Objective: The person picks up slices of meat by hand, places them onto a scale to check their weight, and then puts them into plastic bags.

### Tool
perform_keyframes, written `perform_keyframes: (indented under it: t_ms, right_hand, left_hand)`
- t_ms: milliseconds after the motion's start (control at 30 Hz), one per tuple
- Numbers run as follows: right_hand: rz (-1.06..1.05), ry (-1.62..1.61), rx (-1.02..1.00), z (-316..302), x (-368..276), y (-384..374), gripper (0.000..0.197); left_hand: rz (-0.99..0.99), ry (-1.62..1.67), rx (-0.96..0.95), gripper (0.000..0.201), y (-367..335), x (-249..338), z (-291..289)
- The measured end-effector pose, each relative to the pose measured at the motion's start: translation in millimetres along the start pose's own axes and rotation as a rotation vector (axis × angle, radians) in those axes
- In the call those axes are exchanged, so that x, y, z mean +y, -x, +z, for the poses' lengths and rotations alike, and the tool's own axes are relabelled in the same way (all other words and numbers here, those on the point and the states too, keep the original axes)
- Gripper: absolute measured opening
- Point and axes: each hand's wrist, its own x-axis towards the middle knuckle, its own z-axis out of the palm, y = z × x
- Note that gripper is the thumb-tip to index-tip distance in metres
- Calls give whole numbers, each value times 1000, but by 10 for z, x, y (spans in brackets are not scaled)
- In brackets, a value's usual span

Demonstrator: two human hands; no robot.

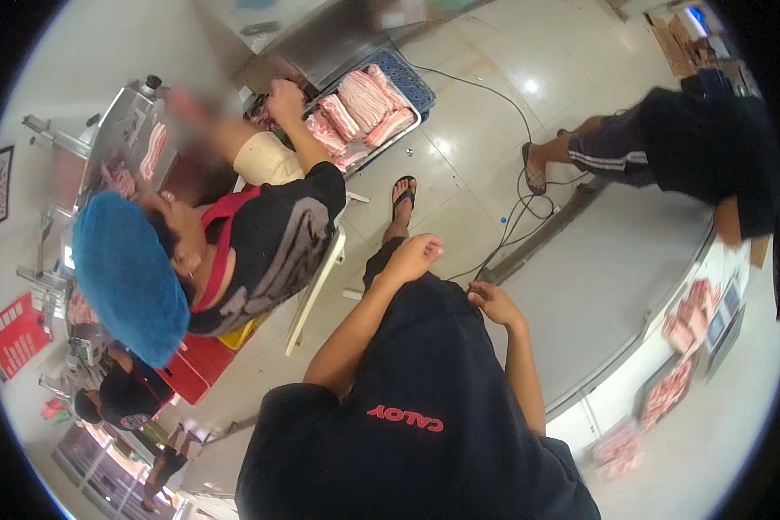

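My left hand (418, 256) hangs in front of my dark shorts, fingers loosely curled but not closed, with nothing visible in it. My right hand (496, 303) hangs by the other side of the shorts; its fingers are slightly bent and apart, and it too looks empty. Ahead and to the left, a white-rimmed tray (368, 117) holds several slabs of pork belly (364, 95). Beside it sits a co-worker in a blue hair cover (130, 269) and red apron straps, one arm reaching toward the meat beside the tray. A blurred patch hides part of that work.
A grey-topped counter (607, 269) runs along my right, with meat packs (666, 390) past it. Black cables (520, 208) lie on the tiled floor. Another person in striped shorts (615, 147) stands at the far right. A red stool (186, 373) is at left.
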Motion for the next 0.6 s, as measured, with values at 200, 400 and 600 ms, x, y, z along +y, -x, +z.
perform_keyframes:
  t_ms: [200,400,600]
  right_hand:
    - [117,191,-79,-606,-1057,-1222,56]
    - [169,-201,-32,-590,-1851,-2748,55]
    - [-34,85,-190,288,-2488,-4975,68]
  left_hand:
    - [57,613,233,26,-1016,-823,-627]
    - [-566,1499,439,39,-1854,-701,-1419]
    - [-501,993,959,44,-2682,-2399,-2438]
